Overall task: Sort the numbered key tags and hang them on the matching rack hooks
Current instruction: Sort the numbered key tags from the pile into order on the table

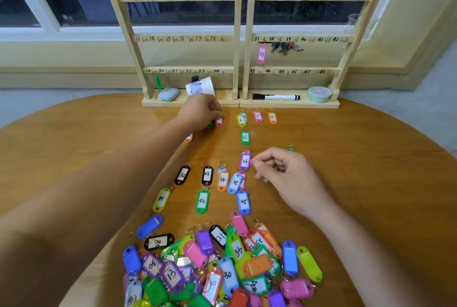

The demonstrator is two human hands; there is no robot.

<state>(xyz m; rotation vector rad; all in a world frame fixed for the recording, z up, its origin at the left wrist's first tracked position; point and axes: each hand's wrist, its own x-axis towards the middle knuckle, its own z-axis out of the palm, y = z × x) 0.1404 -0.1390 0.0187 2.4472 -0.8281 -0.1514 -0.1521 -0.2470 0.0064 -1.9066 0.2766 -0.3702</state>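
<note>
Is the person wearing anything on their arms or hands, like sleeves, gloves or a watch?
No. The left arm and the right arm are bare as far as the picture shows, with no sleeves in view. The left hand and the right hand have no gloves. I see no rings, watch or bracelet on the parts that show.

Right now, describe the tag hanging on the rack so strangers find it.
On the rack at the table's far edge, find the right half's rail numbered 37 to 42. The pink tag hangs at its left end: the only tag there, beside bare keys.
</note>
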